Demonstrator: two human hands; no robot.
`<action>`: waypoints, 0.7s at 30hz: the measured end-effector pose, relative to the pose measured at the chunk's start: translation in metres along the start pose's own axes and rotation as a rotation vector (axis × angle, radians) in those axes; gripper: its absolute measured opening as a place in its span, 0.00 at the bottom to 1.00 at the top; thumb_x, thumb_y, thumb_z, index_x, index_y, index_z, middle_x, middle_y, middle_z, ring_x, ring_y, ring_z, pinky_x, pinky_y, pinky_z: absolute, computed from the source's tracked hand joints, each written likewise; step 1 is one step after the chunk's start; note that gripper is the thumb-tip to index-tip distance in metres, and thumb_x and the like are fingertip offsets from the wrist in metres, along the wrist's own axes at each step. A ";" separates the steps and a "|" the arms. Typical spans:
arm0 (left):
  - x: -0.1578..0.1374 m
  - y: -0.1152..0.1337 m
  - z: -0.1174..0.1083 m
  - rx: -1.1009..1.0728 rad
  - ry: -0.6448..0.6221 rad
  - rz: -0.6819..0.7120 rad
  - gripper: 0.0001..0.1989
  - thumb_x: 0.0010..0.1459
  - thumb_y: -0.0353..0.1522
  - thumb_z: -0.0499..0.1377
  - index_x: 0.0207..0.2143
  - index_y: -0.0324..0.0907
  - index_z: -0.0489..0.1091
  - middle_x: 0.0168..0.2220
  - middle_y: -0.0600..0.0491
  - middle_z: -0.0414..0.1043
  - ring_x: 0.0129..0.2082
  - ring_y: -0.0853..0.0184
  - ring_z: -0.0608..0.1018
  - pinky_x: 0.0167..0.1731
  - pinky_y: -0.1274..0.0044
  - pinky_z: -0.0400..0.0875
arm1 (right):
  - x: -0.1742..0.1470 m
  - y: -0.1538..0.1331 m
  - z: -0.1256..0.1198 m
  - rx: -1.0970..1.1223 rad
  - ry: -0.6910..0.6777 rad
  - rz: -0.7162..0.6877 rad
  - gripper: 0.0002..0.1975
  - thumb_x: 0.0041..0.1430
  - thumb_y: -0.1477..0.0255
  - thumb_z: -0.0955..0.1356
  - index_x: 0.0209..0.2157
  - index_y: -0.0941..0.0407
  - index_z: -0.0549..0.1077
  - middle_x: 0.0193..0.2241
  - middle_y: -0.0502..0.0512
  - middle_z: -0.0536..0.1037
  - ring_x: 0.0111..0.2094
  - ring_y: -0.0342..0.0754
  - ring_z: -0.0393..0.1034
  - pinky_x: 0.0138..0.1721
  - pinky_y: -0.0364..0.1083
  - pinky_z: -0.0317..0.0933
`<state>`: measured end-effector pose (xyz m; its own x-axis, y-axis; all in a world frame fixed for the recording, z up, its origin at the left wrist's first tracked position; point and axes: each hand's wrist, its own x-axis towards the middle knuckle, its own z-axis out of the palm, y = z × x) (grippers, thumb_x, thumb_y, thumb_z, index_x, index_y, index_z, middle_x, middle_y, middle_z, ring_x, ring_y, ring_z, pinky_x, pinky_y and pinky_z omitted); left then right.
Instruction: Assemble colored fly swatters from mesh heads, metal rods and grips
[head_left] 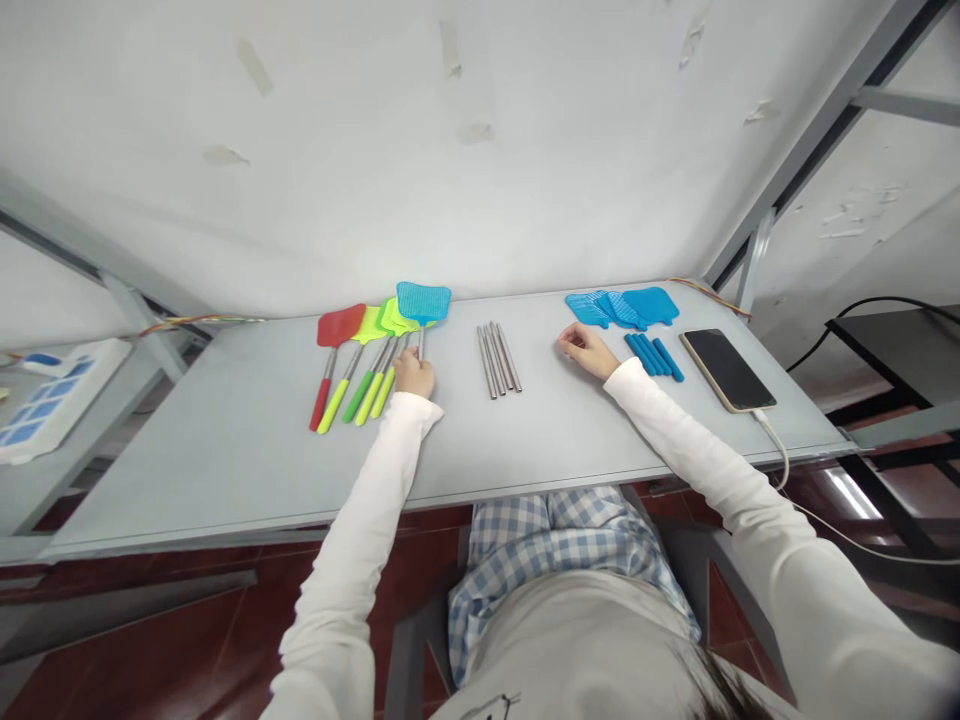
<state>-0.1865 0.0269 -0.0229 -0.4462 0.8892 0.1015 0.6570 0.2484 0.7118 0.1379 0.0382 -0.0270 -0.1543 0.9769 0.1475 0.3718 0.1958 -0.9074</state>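
Observation:
My left hand (415, 374) is closed around the handle of a blue fly swatter; the blue head (423, 302) sticks out beyond my fingers, partly over the yellow-green heads. Left of it lie a red fly swatter (341, 326) and several green and yellow-green fly swatters (352, 400), their metal rods fitted into coloured grips. My right hand (590, 351) rests at the table with its fingers curled together and nothing seen in them. Close beyond it are several loose blue swatter heads (649, 305), overlapping. Several blue grips (655, 356) lie just to its right.
Several bare metal rods (499, 358) lie side by side between my hands. A phone (727, 370) with a white charging cable (780, 450) lies at the right of the grey table (225, 430). A white wall stands behind, with metal frame posts (757, 255) at the sides.

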 end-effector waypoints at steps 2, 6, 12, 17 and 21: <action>-0.001 -0.001 0.003 0.078 -0.017 0.039 0.21 0.52 0.22 0.51 0.49 0.35 0.65 0.50 0.37 0.66 0.57 0.53 0.68 0.60 0.61 0.58 | 0.000 0.000 0.000 -0.007 0.003 0.000 0.11 0.48 0.63 0.66 0.31 0.55 0.65 0.29 0.51 0.70 0.31 0.44 0.63 0.36 0.46 0.62; -0.011 0.008 0.005 0.251 0.017 0.103 0.23 0.48 0.20 0.52 0.49 0.33 0.65 0.51 0.32 0.64 0.57 0.45 0.65 0.55 0.54 0.59 | 0.000 0.001 -0.001 -0.014 -0.009 0.000 0.11 0.49 0.63 0.65 0.31 0.55 0.65 0.29 0.51 0.70 0.31 0.44 0.63 0.36 0.46 0.62; -0.039 0.033 -0.003 0.229 0.121 0.328 0.18 0.56 0.25 0.50 0.50 0.37 0.64 0.55 0.36 0.58 0.57 0.49 0.64 0.55 0.57 0.59 | -0.002 0.001 0.001 -0.044 -0.021 -0.054 0.10 0.49 0.64 0.65 0.31 0.55 0.65 0.29 0.52 0.70 0.32 0.45 0.64 0.40 0.48 0.62; -0.062 0.061 0.028 0.096 -0.185 0.524 0.11 0.60 0.28 0.49 0.44 0.39 0.65 0.45 0.44 0.64 0.47 0.62 0.72 0.52 0.69 0.65 | -0.003 0.001 0.002 -0.079 -0.050 -0.083 0.09 0.50 0.65 0.65 0.31 0.55 0.65 0.29 0.51 0.70 0.32 0.45 0.64 0.39 0.48 0.62; -0.065 0.088 0.061 0.225 -0.335 0.413 0.13 0.60 0.35 0.53 0.45 0.37 0.64 0.46 0.42 0.66 0.47 0.61 0.73 0.53 0.70 0.64 | -0.004 0.001 0.001 -0.072 -0.073 -0.087 0.08 0.51 0.65 0.65 0.32 0.55 0.65 0.28 0.51 0.69 0.31 0.45 0.64 0.37 0.48 0.63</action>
<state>-0.0627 0.0142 -0.0096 0.0676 0.9938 0.0881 0.8654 -0.1024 0.4905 0.1379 0.0347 -0.0293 -0.2537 0.9478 0.1930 0.4188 0.2874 -0.8614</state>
